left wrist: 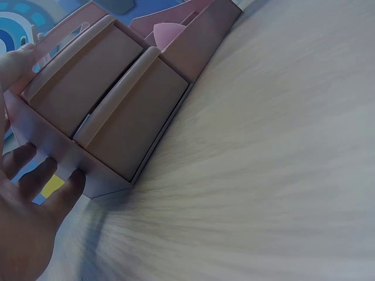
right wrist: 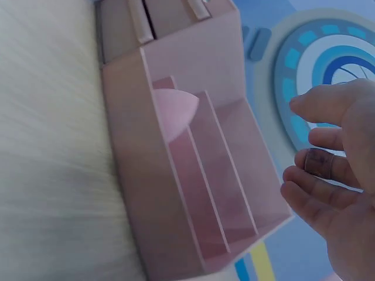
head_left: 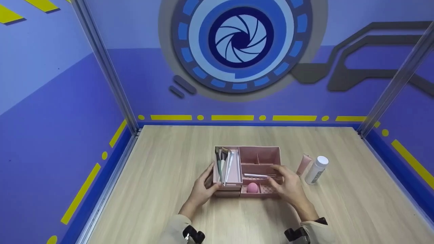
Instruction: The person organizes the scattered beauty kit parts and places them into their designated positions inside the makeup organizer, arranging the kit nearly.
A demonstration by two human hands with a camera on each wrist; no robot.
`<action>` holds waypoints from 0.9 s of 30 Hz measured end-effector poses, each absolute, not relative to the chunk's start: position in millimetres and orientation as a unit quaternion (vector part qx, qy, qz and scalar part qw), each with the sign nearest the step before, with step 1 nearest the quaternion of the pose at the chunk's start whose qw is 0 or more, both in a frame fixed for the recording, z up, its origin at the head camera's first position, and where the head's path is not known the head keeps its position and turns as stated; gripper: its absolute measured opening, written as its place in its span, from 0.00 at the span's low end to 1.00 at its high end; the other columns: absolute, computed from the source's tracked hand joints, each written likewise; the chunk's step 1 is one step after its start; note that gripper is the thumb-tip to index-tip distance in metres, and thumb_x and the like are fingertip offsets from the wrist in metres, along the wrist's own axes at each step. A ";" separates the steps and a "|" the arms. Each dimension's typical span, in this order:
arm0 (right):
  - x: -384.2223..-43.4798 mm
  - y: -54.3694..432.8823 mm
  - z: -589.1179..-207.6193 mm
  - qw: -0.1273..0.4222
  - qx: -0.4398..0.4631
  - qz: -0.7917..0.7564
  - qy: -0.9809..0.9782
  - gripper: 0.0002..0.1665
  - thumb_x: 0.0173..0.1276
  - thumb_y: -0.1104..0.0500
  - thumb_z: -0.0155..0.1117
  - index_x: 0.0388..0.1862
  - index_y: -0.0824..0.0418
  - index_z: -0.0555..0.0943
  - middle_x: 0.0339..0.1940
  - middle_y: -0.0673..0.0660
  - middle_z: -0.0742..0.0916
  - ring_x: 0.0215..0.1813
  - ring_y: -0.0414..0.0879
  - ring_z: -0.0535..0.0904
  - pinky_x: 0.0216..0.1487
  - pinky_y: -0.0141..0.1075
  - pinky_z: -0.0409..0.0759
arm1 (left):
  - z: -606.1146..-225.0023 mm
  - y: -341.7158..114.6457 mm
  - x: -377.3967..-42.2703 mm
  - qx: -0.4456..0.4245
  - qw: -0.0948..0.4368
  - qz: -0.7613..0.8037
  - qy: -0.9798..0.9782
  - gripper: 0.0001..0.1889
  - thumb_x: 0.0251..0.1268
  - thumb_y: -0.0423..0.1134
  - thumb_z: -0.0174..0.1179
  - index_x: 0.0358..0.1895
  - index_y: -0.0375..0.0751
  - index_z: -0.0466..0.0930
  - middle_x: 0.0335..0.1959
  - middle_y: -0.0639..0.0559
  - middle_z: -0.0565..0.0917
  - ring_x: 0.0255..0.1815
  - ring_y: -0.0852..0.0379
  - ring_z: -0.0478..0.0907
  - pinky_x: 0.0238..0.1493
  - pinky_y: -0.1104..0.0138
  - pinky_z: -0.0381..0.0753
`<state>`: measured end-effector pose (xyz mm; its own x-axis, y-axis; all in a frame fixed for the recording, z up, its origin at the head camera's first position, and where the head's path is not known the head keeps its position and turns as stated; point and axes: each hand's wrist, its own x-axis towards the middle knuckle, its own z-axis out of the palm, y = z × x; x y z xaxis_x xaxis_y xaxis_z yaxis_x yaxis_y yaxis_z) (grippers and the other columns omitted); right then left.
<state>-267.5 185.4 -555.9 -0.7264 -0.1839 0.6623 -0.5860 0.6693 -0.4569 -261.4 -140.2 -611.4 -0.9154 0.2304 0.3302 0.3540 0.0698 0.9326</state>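
A pink desktop organizer (head_left: 260,149) stands on the table, with two drawers (left wrist: 137,114) stacked in its left part. Makeup brushes (head_left: 222,162) lie in the tray over the drawers. My left hand (head_left: 202,189) holds the organizer's left side, thumb at the front corner and fingers against the side wall. Over the right compartments hovers my right hand (head_left: 288,186), its fingers loosely bent beside slim silvery sticks (head_left: 256,176). One of its fingers has a brownish band (right wrist: 319,163). A pink egg-shaped makeup sponge (head_left: 252,187) sits in a front compartment.
Right of the organizer, a small pink tube (head_left: 304,164) and a white bottle (head_left: 316,170) with a white cap stand close together on the wooden table (head_left: 162,162). Blue-purple printed panels (head_left: 135,81) enclose the back and sides.
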 end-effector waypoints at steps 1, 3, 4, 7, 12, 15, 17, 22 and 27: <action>-267.9 187.6 -554.5 0.302 0.223 0.341 -0.862 0.26 0.46 0.65 0.79 0.47 0.64 0.84 0.40 0.60 0.88 0.40 0.50 0.85 0.43 0.41 0.85 | -612.9 -140.6 -262.0 -0.201 0.047 -0.652 -0.730 0.42 0.65 0.34 0.63 0.78 0.40 0.48 0.77 0.36 0.54 0.74 0.36 0.57 0.72 0.54 0.64; -268.2 192.0 -551.3 0.311 0.219 0.344 -0.858 0.26 0.47 0.66 0.79 0.47 0.65 0.83 0.40 0.60 0.87 0.40 0.50 0.85 0.43 0.32 0.84 | -610.0 -140.7 -261.1 -0.202 0.044 -0.657 -0.725 0.42 0.65 0.35 0.64 0.78 0.40 0.49 0.77 0.36 0.54 0.74 0.35 0.57 0.72 0.54 0.65; -268.4 194.4 -549.6 0.316 0.218 0.346 -0.856 0.25 0.47 0.66 0.79 0.47 0.65 0.83 0.40 0.59 0.87 0.39 0.50 0.84 0.44 0.27 0.83 | -610.2 -140.6 -261.4 -0.202 0.044 -0.661 -0.722 0.43 0.64 0.35 0.64 0.78 0.41 0.49 0.77 0.37 0.54 0.74 0.35 0.57 0.72 0.54 0.65; -268.3 201.9 -544.0 0.332 0.206 0.346 -0.853 0.25 0.48 0.67 0.78 0.47 0.65 0.83 0.40 0.59 0.87 0.39 0.50 0.83 0.43 0.21 0.79 | -608.8 -140.4 -260.9 -0.200 0.044 -0.664 -0.719 0.43 0.64 0.35 0.64 0.78 0.41 0.49 0.77 0.37 0.54 0.74 0.36 0.58 0.73 0.53 0.64; -269.9 214.6 -533.8 0.375 0.194 0.353 -0.835 0.26 0.45 0.70 0.78 0.46 0.67 0.83 0.38 0.61 0.87 0.37 0.53 0.84 0.42 0.17 0.78 | -600.2 -140.0 -255.8 -0.200 0.044 -0.661 -0.722 0.42 0.65 0.34 0.63 0.77 0.35 0.48 0.77 0.34 0.53 0.73 0.33 0.57 0.72 0.50 0.63; -273.0 222.4 -528.1 0.394 0.193 0.368 -0.820 0.26 0.45 0.71 0.77 0.46 0.70 0.83 0.38 0.63 0.86 0.38 0.54 0.82 0.49 0.14 0.76 | -589.0 -140.6 -250.6 -0.201 0.037 -0.663 -0.720 0.42 0.65 0.33 0.63 0.76 0.31 0.48 0.76 0.31 0.53 0.73 0.31 0.57 0.72 0.48 0.63; -275.6 228.1 -526.0 0.410 0.185 0.369 -0.813 0.26 0.45 0.71 0.77 0.47 0.70 0.83 0.38 0.64 0.86 0.39 0.53 0.81 0.50 0.14 0.75 | -584.0 -141.3 -248.3 -0.200 0.031 -0.662 -0.721 0.42 0.65 0.33 0.63 0.76 0.30 0.48 0.76 0.30 0.52 0.72 0.31 0.57 0.71 0.49 0.64; -280.6 240.5 -524.0 0.427 0.150 0.364 -0.814 0.25 0.48 0.70 0.75 0.49 0.70 0.82 0.43 0.65 0.85 0.41 0.53 0.81 0.50 0.15 0.76 | -580.8 -141.4 -246.9 -0.194 0.026 -0.662 -0.724 0.42 0.64 0.33 0.63 0.76 0.29 0.48 0.76 0.30 0.52 0.72 0.31 0.58 0.71 0.51 0.66; -283.9 247.3 -524.2 0.425 0.129 0.365 -0.818 0.24 0.50 0.69 0.75 0.49 0.69 0.82 0.46 0.67 0.85 0.43 0.58 0.81 0.51 0.13 0.70 | -580.9 -140.6 -247.6 -0.198 0.034 -0.658 -0.725 0.42 0.64 0.33 0.64 0.76 0.30 0.49 0.76 0.31 0.53 0.73 0.34 0.58 0.72 0.54 0.65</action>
